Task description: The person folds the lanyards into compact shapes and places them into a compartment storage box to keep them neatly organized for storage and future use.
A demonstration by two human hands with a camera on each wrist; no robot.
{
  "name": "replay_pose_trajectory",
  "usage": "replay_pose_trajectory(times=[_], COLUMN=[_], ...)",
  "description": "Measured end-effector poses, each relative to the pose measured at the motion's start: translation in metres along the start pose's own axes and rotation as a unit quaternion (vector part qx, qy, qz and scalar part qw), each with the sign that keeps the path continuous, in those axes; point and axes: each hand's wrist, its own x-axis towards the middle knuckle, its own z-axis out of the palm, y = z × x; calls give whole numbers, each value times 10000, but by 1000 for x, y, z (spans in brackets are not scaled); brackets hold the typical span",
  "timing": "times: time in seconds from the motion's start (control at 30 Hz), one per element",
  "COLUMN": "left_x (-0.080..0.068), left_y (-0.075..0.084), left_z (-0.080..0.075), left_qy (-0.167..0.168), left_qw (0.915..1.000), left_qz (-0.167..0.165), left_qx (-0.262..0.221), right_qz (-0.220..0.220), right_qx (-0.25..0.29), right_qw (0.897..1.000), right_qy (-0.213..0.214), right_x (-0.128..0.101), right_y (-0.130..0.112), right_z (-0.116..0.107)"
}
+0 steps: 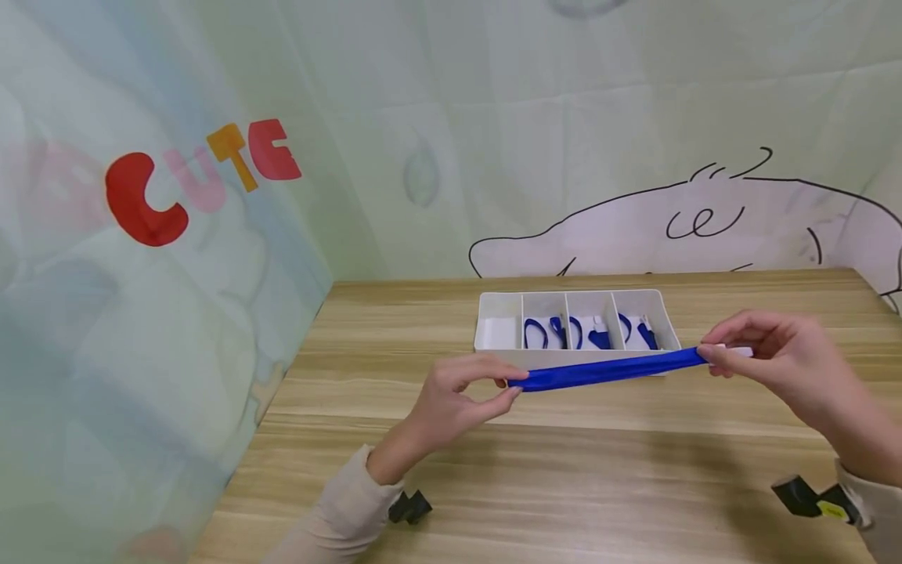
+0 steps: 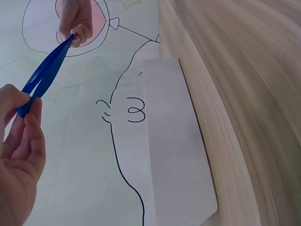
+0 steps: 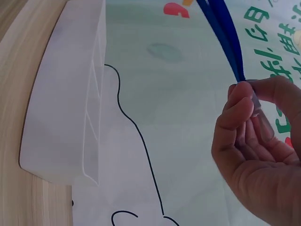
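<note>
Blue strap (image 1: 609, 369): stretched out just in front of the white tray (image 1: 493, 345), up off the table (image 1: 564, 470)
Left hand (image 1: 451, 399): fingers pinch the strap's left end
Right hand (image 1: 768, 356): fingers pinch the right end, by a small white piece (image 1: 733, 352)
Feel: looks light, soft and floppy, may slip
Best hold: pinch both ends tight
Tray: more blue straps (image 1: 557, 333) lie inside

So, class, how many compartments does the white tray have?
4, side by side in the white tray: the leftmost looks empty, and the other three hold blue bands.
</note>
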Motion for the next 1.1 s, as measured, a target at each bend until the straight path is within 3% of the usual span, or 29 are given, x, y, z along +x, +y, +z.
replay_pose_trajectory(times=[0.13, 0.27, 0.53, 0.83, 0.97, 1.1], left_x=[-2, -2, -1, -2, -2, 1], left_y=[2, 6, 8, 6, 7, 8], left_z=[-1, -3, -6, -9, -8, -6], left_qy=[160, 206, 158, 108, 335, 721], left_qw=[9955, 9905, 9931, 9845, 9825, 9758], left_qz=[-583, -958, -917, -1170, -1354, -1818], left_qx=[-734, -968, -712, -1302, -1236, -973], right_qz=[-47, -126, -219, -259, -352, -497], right_qx=[-582, -751, -736, -949, -1000, -1044], right_qw=[9982, 9968, 9967, 9945, 9935, 9924], right_qy=[164, 254, 244, 371, 410, 415], right_x=[-2, -4, -4, -4, -5, -5], right_y=[-2, -4, -3, -9, -10, -11], right_z=[4, 6, 6, 10, 13, 14])
